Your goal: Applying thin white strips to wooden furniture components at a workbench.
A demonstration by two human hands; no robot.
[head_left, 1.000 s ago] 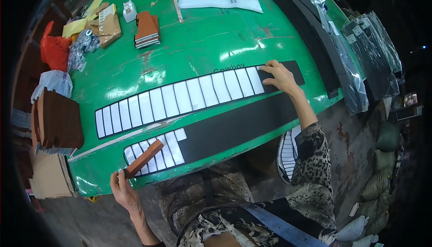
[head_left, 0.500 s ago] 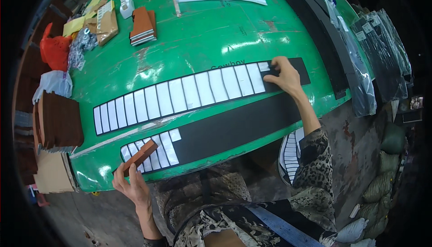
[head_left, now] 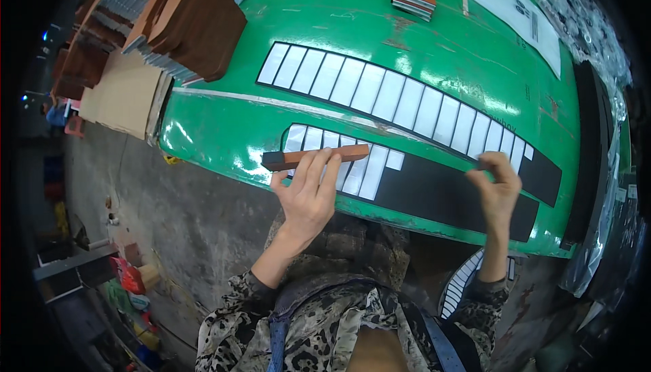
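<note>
Left hand (head_left: pixel 310 199) closed around a brown bar (head_left: pixel 351 153), which lies across the near black strip (head_left: pixel 441 192) and hides part of its white panels (head_left: pixel 370 177). Right hand (head_left: pixel 500 187), thumb and fingers curled almost together, overlaps the far black strip (head_left: pixel 369 87); whether it grips anything cannot be told. Beyond and left of the left hand, a brown stack (head_left: pixel 207 29) borders the green bench (head_left: pixel 224 134).
</note>
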